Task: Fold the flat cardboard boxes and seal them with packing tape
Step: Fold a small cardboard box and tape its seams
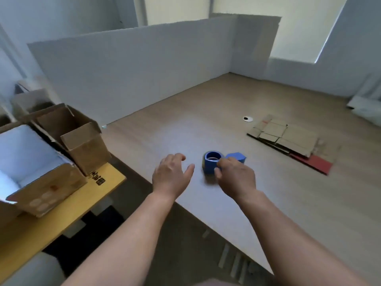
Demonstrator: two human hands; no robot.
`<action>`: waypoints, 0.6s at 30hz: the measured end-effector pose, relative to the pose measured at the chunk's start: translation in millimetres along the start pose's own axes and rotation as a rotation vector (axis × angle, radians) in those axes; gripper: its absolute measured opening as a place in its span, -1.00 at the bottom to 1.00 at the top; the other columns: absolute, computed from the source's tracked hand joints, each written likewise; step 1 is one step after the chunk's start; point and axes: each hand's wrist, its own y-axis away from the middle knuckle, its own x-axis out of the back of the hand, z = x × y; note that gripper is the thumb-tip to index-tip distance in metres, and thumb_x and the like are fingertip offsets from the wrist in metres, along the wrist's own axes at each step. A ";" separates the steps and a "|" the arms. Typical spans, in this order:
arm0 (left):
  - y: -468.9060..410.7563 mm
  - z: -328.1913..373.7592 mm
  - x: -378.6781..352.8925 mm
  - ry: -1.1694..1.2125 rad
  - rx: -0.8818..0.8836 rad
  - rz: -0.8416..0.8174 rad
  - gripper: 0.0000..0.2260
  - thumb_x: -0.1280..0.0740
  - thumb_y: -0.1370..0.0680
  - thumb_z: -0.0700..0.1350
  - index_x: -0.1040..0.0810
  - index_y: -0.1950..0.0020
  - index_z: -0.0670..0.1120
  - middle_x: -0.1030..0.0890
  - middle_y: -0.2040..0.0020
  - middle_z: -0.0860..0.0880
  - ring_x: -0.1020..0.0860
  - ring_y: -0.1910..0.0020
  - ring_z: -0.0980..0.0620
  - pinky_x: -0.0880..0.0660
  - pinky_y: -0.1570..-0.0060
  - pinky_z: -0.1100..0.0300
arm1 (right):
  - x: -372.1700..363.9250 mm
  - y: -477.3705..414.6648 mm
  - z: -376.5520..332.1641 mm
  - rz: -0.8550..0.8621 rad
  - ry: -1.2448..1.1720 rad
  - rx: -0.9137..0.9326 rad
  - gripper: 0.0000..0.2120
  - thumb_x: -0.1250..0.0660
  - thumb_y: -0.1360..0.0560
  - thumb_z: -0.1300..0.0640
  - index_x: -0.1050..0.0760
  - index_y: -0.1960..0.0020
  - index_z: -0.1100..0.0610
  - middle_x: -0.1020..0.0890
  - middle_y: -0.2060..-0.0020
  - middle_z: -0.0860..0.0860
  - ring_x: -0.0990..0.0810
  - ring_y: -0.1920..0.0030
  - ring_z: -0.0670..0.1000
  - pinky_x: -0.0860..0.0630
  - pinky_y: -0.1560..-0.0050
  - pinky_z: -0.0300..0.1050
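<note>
A blue packing tape dispenser [212, 162] stands on the light wooden table [288, 203] near its front left corner. My right hand [235, 178] grips the dispenser from the near side, fingers curled round its body. Just to the left, my left hand [172, 173] hovers over the table with fingers relaxed and spread, holding nothing. A stack of flat cardboard boxes [288, 137] lies further back on the right, with a red sheet [313, 164] sticking out beneath it.
Several assembled open cardboard boxes [82, 141] stand on a yellow side table [61, 213] at the left. A white partition [144, 69] walls the table's far and left sides. A round cable hole [247, 119] sits in the tabletop near the flat boxes.
</note>
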 end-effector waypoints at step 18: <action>-116.9 206.2 -163.9 -0.010 -0.296 -0.442 -0.41 -0.19 -0.59 0.13 -0.08 -0.54 -0.03 -0.31 -0.44 -0.05 -0.31 -0.39 -0.04 -0.34 -0.26 0.05 | 11.2 -27.9 258.0 -0.049 -0.077 -0.597 -0.68 -0.08 -0.60 0.07 -0.43 -0.29 0.07 -0.53 -0.21 0.06 -0.50 -0.17 0.11 -0.41 -0.01 -0.11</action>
